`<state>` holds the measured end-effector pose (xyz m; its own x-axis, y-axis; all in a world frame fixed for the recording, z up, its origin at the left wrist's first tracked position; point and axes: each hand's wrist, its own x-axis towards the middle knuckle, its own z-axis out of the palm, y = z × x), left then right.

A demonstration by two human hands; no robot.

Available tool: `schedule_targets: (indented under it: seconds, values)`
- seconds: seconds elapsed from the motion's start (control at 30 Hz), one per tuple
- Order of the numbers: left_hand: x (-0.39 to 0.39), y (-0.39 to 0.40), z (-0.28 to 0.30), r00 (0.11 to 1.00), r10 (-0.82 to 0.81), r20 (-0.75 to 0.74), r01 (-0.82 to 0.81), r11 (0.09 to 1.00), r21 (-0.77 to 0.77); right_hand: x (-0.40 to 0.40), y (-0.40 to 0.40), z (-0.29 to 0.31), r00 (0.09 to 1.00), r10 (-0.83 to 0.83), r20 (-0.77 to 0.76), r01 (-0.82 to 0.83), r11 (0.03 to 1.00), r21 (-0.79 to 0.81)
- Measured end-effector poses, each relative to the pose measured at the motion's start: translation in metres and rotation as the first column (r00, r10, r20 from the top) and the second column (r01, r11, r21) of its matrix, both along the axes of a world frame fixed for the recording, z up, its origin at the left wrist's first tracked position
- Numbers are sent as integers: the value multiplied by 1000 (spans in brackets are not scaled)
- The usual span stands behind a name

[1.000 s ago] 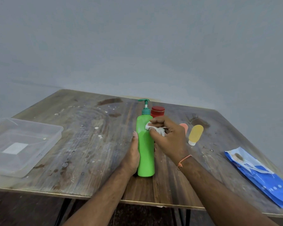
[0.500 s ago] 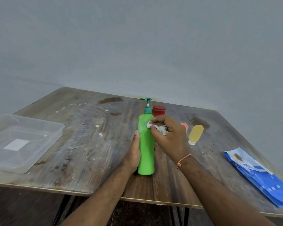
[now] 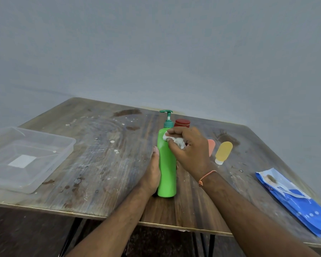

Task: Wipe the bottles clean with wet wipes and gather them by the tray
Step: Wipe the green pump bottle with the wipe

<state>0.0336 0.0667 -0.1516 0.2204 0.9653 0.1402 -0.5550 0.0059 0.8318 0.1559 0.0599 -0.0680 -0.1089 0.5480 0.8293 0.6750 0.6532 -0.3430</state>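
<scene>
Wiping tall green plastic pump bottle (image 3: 166, 164), upright mid-tabletop, well right of clear plastic tray (image 3: 29, 156) | left hand (image 3: 150, 175) grips base; right hand (image 3: 188, 147) pinches crumpled white wipe (image 3: 176, 140) | advice: brace firmly, rotate bottle, cover shoulder.

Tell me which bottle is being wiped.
The tall green pump bottle, upright in the left hand, wipe pressed on by the right hand. The yellow bottle lies untouched.

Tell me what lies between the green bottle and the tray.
Nothing visible does. The green bottle stands upright mid-table, held by the left hand, and only bare, stained table lies between it and the tray at the left edge. The other bottles sit to its right.
</scene>
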Motion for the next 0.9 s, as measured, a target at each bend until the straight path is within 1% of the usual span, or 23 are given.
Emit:
schedule_targets:
  seconds: [0.07,0.13,0.23,0.3,0.37,0.5,0.57,0.77,0.83,0.9]
  values:
    - [1,-1,2,1000,17,17,-17,1000,-11,3,-2,-4,995,35,95,-33,999,-16]
    - [1,-1,4,1000,21,23,-20,1000,-20,10,-4,-5,988,58,141,-56,998,-15]
    - [-1,-2,1,1000,11,-11,-11,1000,5,15,-3,-3,995,17,101,-17,1000,-3]
    - [-2,-1,0,1000,9,-6,-9,1000,1,12,1,0,998,-12,66,12,1000,-9]
    - [-2,-1,0,1000,11,-9,-11,1000,-4,6,3,0,997,-4,76,6,1000,-23]
    - [1,-1,2,1000,20,16,-20,1000,-15,8,-2,-2,972,85,218,-79,996,-36]
    - [1,0,2,1000,15,13,-15,1000,-9,12,-4,-1,962,90,259,-83,996,-36]
    - [-1,0,-1,1000,18,9,-18,1000,-15,-1,6,14,989,-38,141,39,999,-7]
    - [0,0,-1,999,22,23,-22,1000,-13,-7,7,19,982,-19,187,21,1000,-9]
    - [1,1,0,997,41,60,-41,999,-14,-7,4,17,956,30,292,-29,1000,-7]
